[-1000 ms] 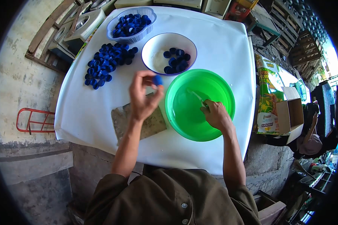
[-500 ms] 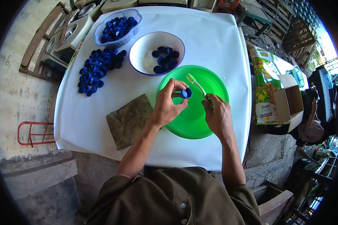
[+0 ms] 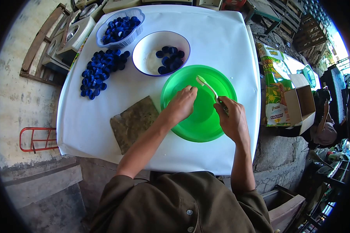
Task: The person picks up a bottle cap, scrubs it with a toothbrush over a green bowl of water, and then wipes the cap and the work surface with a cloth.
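My left hand [image 3: 182, 103] is over the left side of a green basin [image 3: 204, 128], its back turned up and its fingers closed. The blue bottle cap seen in those fingers half a second ago is now hidden behind them. A white toothbrush [image 3: 209, 87] is in my closed right hand [image 3: 234, 118], at the basin's right side, bristle end pointing up and left. Beyond the basin, a white bowl [image 3: 144, 48] with a dark rim holds several blue caps [image 3: 170, 61]. To its left, many more blue caps [image 3: 99, 72] lie heaped on the table.
A pale plastic basket [image 3: 133, 38] full of blue caps stands at the far left of the white-covered table [image 3: 217, 39]. A dark, stained square slab [image 3: 134, 124] lies beside my left forearm. Off the right edge are an open cardboard box [image 3: 299, 103] and another person [image 3: 324, 130].
My left hand has rolled over, back up, so the cap in its fingers is out of sight. My right hand and the toothbrush have shifted slightly right.
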The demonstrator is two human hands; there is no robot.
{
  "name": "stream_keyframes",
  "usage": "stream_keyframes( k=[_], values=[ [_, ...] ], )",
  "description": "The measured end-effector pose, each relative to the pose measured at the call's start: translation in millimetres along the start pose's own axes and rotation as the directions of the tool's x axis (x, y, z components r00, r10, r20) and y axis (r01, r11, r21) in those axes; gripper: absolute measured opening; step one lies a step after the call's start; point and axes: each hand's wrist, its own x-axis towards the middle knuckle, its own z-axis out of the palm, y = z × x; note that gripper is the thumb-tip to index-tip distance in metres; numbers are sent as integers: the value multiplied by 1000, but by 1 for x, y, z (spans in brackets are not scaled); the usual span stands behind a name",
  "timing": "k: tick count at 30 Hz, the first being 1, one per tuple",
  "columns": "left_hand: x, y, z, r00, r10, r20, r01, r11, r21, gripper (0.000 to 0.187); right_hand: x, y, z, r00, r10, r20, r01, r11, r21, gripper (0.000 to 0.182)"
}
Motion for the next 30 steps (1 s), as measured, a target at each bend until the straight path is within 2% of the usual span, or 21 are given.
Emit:
stream_keyframes(
  k=[4,7,11,14,17,20,21,27,30],
  values=[
    [3,-13,10,991,126,47,-134,965,224,25,-2,1,3,999,25,28,-25,1000,13,22],
    [3,-16,13,996,84,4,-84,979,186,28,-1,1,3,1000,14,26,-14,1000,-7,22],
    [-1,-5,-9,975,20,-221,-63,980,-189,38,-2,-3,0,1000,7,-12,-7,1000,30,22],
    [-7,4,-22,934,15,-357,-133,942,-308,37,-2,-2,-1,999,8,-33,-6,998,57,21],
    [-9,5,-22,956,-51,-290,-70,917,-392,37,-1,-6,-4,1000,19,-23,-18,998,59,21],
    [-9,2,-13,989,-78,-122,72,996,-55,38,0,-5,-5,1000,5,-28,-4,999,52,20],
    [-8,-2,-8,999,-26,-30,29,993,113,40,0,-6,-5,999,7,-31,-5,998,55,19],
    [-6,-6,-3,979,-120,167,94,984,154,46,-2,-2,-6,999,-11,-36,13,998,65,19],
    [-7,-4,-3,994,-93,60,87,992,87,46,-3,0,-3,999,-19,-42,22,995,92,19]
  ],
)
